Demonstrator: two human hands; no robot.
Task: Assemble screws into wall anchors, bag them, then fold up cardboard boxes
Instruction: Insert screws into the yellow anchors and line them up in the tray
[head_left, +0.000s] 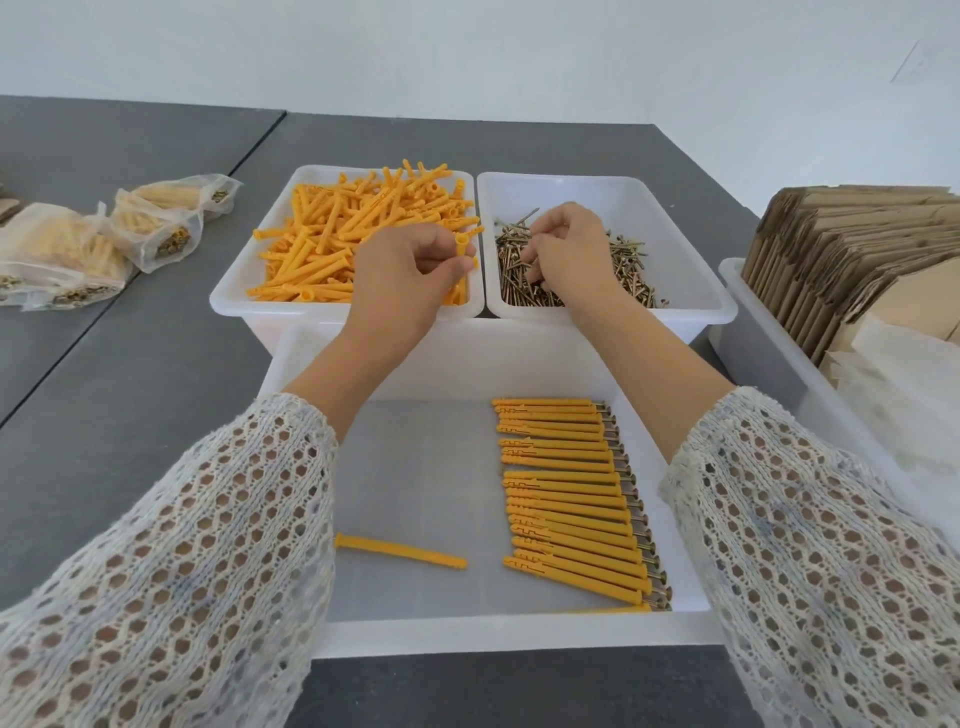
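Note:
My left hand (410, 270) pinches one orange wall anchor (461, 245) upright, its open end up, over the right side of the white bin of loose orange anchors (332, 244). My right hand (569, 249) reaches down into the white bin of brass screws (597, 265), fingertips curled among the screws; whether a screw is pinched is hidden. In the near white tray (415, 467) lies a neat row of several anchors with screws in them (571, 499), plus one lone anchor (400, 552) at the left.
Clear bags of finished anchors (93, 244) lie on the grey table at the left. A white bin of flat cardboard boxes (852, 249) stands at the right, with white plastic bags (904, 395) in front of it.

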